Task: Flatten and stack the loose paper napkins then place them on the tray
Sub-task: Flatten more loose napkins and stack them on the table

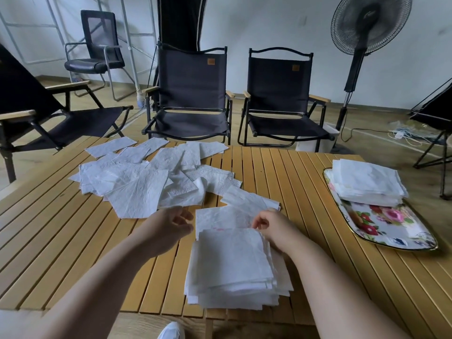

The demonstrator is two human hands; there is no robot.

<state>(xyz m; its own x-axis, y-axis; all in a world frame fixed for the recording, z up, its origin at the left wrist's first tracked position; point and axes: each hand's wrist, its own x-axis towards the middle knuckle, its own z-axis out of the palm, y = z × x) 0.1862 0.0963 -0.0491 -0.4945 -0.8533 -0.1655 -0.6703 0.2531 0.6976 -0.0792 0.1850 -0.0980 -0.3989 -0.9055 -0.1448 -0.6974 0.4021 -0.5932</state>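
Paper stack (234, 263) at right fingers (259, 221)

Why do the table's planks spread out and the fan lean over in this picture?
Head view: the wide-angle lens bends things, so the table slats splay outward and the fan tilts near the edge. Head view: light is soft, with only faint shadows. Head view: the napkin stack is so bright its texture mostly washes out.

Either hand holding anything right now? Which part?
Left hand holds nothing, fingers loosely curled. Right hand seems to pinch the top napkin of the near stack at its far right corner; grip partly hidden.
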